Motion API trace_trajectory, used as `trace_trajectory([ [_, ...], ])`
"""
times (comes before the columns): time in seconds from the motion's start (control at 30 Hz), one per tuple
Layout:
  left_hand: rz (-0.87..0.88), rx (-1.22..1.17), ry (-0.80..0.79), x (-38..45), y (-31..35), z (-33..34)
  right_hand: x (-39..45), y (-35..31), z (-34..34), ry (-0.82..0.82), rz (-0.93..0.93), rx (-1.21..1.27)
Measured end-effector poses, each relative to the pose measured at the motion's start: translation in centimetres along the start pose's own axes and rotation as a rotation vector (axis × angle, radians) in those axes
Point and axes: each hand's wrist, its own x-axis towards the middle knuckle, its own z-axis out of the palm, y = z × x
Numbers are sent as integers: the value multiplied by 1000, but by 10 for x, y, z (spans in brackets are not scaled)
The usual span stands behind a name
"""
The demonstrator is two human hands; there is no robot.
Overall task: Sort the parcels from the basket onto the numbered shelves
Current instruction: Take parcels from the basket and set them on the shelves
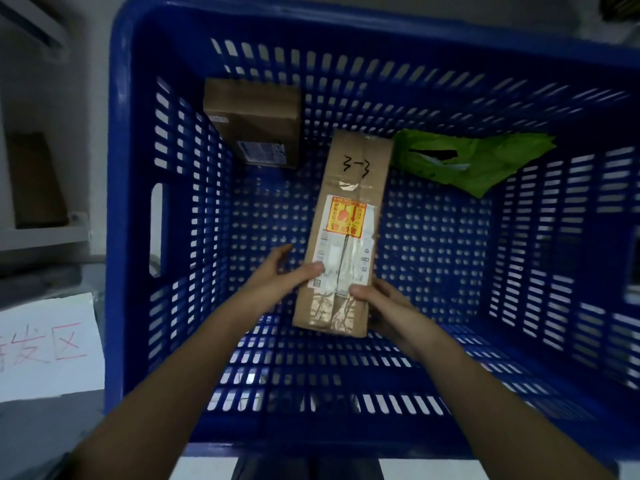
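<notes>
Hands, left (277,277) and right (381,306), clamp the near end of the box (349,216) in the basket (519,237), fingers curled round its sides; it looks stiff, light, tape-slick.

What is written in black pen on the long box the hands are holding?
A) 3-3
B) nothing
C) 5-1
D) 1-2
A: the long box, gripped at its near end by the left hand and right hand, has "3-3" handwritten near its far end.
</notes>
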Motion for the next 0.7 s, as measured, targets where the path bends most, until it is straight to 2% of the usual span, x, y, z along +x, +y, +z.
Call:
trace_trajectory([
  [0.1,2,67,-152,-8,5,-2,-13,3,5,-93,-4,18],
  [0.37,49,-91,-193,-61,19,1,-69,-4,1,-166,-25,110],
  [0.5,80,-75,-245,-100,50,4,-116,-11,-5,-230,-34,135],
  [0.7,113,87,-330,-177,121,9,-213,-35,-3,-205,-125,76],
])
